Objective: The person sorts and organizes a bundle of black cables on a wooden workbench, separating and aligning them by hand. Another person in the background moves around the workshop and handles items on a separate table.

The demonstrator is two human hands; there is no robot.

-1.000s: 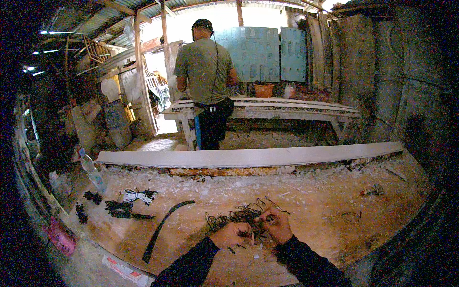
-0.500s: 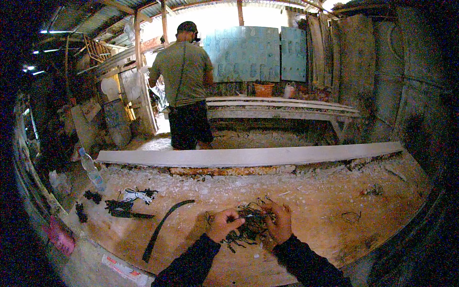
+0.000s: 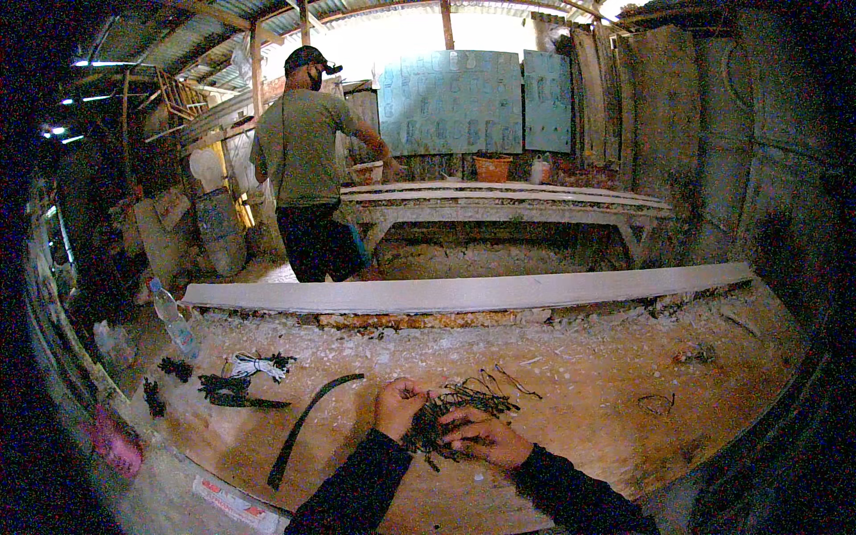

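Note:
A tangled bunch of thin dark cords (image 3: 477, 398) lies on the wooden tabletop, with loose loops reaching away to the far right. My left hand (image 3: 398, 410) is closed in a pinch at the bunch's left end; the cord between its fingertips is barely visible. From the near right, my right hand (image 3: 489, 439) grips the near part of the bunch, its fingers pointing left and curled over the strands. Part of the cords is hidden under both hands. To the left lies a curved black strip (image 3: 308, 423), touched by neither hand.
Farther left are a white cord bundle (image 3: 256, 366), dark bundles (image 3: 234, 390) and a plastic bottle (image 3: 173, 319). A long pale board (image 3: 464, 292) runs along the table's far edge. Beyond it a person (image 3: 308, 160) stands by a bench (image 3: 499, 212) with an orange pot (image 3: 492, 168).
My right hand has come down and left onto the near side of the cords. My left hand has shifted slightly left and up. The other person has moved left, an arm reaching right.

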